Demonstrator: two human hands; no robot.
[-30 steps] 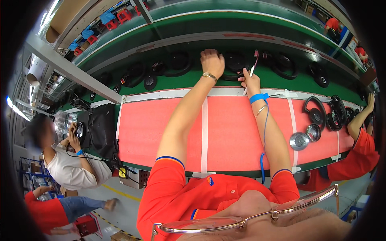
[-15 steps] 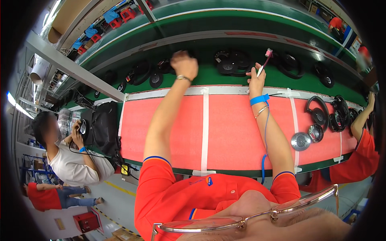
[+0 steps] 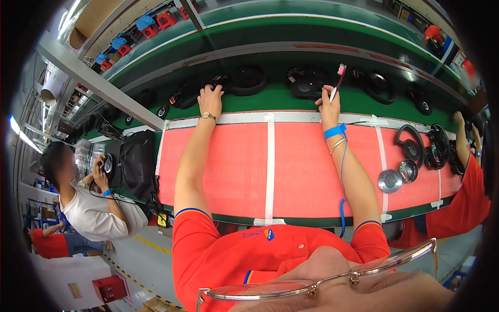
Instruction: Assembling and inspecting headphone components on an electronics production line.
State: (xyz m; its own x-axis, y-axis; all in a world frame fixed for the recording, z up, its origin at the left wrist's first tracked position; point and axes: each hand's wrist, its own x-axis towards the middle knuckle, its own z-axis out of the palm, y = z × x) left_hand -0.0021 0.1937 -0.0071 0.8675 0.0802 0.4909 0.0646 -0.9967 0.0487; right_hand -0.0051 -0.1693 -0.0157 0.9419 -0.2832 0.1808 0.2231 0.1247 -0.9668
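My left hand (image 3: 210,101) is over the green strip beyond the pink mat, its fingers bent at the near side of black headphones (image 3: 249,81). An ear part (image 3: 221,80) with a metallic inside lies at its fingertips; what is under the palm is hidden. My right hand (image 3: 328,106) is closed round the white handle of a toothbrush (image 3: 340,77), held upright with its pinkish bristle head at the top. Just left of that hand lies another pair of black headphones (image 3: 306,82) with a round speaker face up.
More headphones (image 3: 382,88) line the green strip (image 3: 275,101). On the pink mat (image 3: 234,171) at right stand opened headphones (image 3: 413,145) and a silver perforated disc (image 3: 390,181). A blue coiled cord (image 3: 342,208) runs from my right wristband. Co-workers sit on both sides; a black bag (image 3: 138,164) lies left.
My left hand has moved left and slightly nearer, uncovering the headphones behind it. My right hand has shifted slightly left with the toothbrush, which stands a little nearer upright.
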